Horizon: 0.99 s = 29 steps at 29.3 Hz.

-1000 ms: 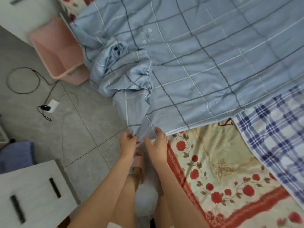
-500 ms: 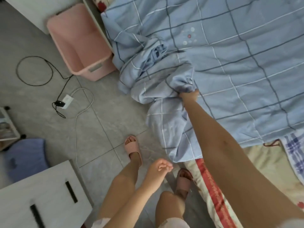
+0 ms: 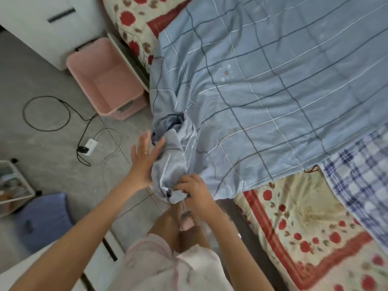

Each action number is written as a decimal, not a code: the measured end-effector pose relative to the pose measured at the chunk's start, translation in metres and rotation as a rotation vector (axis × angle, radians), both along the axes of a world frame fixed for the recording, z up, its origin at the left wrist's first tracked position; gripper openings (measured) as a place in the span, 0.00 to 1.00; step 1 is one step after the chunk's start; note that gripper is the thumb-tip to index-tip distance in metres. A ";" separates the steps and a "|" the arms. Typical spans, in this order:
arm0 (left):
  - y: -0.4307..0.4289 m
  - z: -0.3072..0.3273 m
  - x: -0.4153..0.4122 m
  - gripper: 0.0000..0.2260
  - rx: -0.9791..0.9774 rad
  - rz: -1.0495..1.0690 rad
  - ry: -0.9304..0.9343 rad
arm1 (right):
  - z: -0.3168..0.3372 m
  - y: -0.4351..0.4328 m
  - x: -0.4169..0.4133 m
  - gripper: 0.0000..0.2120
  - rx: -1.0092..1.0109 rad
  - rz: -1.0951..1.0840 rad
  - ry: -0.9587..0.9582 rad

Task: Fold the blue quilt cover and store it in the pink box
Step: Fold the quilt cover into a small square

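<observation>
Folds of blue quilt cover (image 3: 262, 91) partly bury right hand (image 3: 195, 190).

We are in a home bedroom. A floral bedsheet (image 3: 294, 217) runs from 12 to 5 o'clock, with the blue quilt cover (image 3: 273, 80) spread over it. At 11 o'clock a white drawer cabinet (image 3: 42, 28) stands on grey floor tiles (image 3: 42, 154), and a white charger (image 3: 90, 143) lies with its cables at 9 o'clock.

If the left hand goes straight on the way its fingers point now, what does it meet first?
Most likely the bunched side of the blue quilt cover, just beyond the fingers of the left hand. The pink box sits further left, off that line. Depth is unclear.
</observation>
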<state>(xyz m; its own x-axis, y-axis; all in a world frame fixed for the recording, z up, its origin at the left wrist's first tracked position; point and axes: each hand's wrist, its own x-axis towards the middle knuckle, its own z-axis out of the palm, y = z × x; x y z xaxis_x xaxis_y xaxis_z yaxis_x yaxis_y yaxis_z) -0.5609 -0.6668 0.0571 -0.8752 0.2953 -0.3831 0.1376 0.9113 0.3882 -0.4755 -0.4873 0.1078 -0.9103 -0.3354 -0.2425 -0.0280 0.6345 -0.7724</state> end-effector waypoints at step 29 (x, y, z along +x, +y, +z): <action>0.011 0.227 0.110 0.19 0.261 -0.964 0.312 | 0.177 -0.017 0.070 0.32 -0.428 -0.697 -0.980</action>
